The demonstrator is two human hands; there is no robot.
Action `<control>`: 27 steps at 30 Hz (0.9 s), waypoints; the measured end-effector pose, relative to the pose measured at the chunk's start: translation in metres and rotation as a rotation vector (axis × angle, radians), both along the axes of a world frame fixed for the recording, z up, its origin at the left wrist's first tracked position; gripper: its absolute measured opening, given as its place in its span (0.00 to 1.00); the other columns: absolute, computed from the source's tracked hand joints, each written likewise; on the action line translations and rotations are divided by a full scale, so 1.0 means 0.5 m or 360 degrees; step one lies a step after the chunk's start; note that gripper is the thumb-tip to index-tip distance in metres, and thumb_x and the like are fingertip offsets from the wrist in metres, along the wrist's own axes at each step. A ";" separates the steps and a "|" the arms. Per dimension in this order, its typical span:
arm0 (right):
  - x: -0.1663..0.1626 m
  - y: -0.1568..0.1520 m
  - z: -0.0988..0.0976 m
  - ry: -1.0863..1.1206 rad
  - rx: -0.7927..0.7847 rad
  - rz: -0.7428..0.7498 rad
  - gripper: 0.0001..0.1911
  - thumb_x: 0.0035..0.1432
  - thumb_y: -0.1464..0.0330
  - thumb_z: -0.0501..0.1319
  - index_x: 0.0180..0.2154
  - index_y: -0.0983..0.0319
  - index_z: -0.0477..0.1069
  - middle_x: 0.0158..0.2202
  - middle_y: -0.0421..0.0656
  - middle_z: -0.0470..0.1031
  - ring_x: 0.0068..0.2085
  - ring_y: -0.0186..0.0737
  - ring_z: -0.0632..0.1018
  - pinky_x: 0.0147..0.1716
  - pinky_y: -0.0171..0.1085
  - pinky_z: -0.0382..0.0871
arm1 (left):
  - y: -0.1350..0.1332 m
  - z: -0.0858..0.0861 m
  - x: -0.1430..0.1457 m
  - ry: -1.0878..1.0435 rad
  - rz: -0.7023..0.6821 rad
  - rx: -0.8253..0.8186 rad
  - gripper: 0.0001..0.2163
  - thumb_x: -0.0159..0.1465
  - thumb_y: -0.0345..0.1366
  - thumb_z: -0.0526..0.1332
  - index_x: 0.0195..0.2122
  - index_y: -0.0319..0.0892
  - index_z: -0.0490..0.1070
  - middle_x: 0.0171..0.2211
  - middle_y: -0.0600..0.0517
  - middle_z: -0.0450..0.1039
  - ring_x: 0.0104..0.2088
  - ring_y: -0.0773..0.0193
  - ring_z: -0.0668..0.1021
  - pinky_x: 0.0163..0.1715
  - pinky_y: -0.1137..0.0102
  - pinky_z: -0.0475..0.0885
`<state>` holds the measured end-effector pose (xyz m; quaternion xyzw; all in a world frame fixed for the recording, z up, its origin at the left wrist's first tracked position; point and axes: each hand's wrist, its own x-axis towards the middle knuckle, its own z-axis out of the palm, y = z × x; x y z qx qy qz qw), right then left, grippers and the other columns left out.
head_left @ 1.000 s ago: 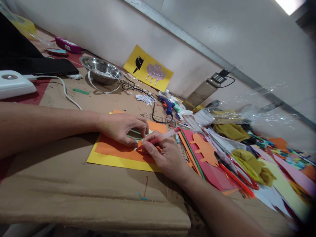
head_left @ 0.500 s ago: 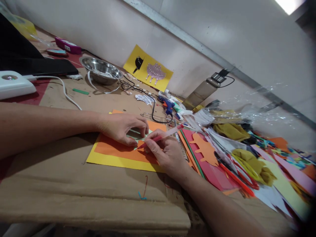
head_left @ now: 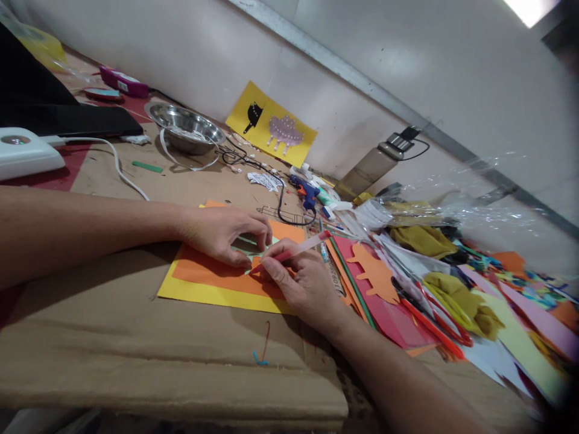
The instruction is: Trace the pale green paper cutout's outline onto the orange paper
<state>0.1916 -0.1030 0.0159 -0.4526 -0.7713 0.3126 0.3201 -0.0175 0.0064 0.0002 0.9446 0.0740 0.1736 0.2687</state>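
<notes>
A red pen (head_left: 312,242) with a translucent barrel is gripped in my right hand (head_left: 303,277), its tip down on orange paper (head_left: 199,265). That sheet lies over a yellow sheet (head_left: 190,292). Between my hands sits a pale green paper cutout (head_left: 246,244), mostly covered by fingers. My left hand (head_left: 226,235) arches over this cutout, thumb and fingers apart, fingertips pressing it against the orange sheet. Its outline is too hidden to make out fully.
Right of the sheets is a coloured paper stack with an orange cutout (head_left: 373,274) and red-handled scissors (head_left: 446,313). Behind are a blue glue gun (head_left: 307,193), a metal bowl (head_left: 185,126), a grey bottle (head_left: 368,169) and a decorated yellow card (head_left: 271,123). A white device (head_left: 29,157) lies left.
My right hand and the pen have shifted slightly left, the tip still near the green cutout's edge. My left hand has stayed in place.
</notes>
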 end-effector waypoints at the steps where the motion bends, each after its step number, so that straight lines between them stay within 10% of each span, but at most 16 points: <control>1: 0.000 0.000 0.000 0.0000 -0.0013 0.0002 0.09 0.68 0.63 0.61 0.34 0.57 0.72 0.28 0.41 0.83 0.26 0.37 0.82 0.25 0.32 0.72 | 0.000 0.000 0.000 -0.0003 -0.0002 0.0001 0.07 0.64 0.33 0.67 0.43 0.41 0.75 0.49 0.45 0.77 0.52 0.55 0.79 0.55 0.66 0.71; 27: -0.007 -0.006 -0.002 -0.0070 0.0052 -0.0015 0.09 0.69 0.62 0.62 0.36 0.57 0.74 0.31 0.42 0.82 0.31 0.40 0.83 0.30 0.35 0.75 | -0.001 -0.002 0.002 -0.0037 0.0022 -0.0013 0.04 0.65 0.34 0.67 0.40 0.42 0.75 0.49 0.44 0.77 0.51 0.54 0.79 0.55 0.65 0.72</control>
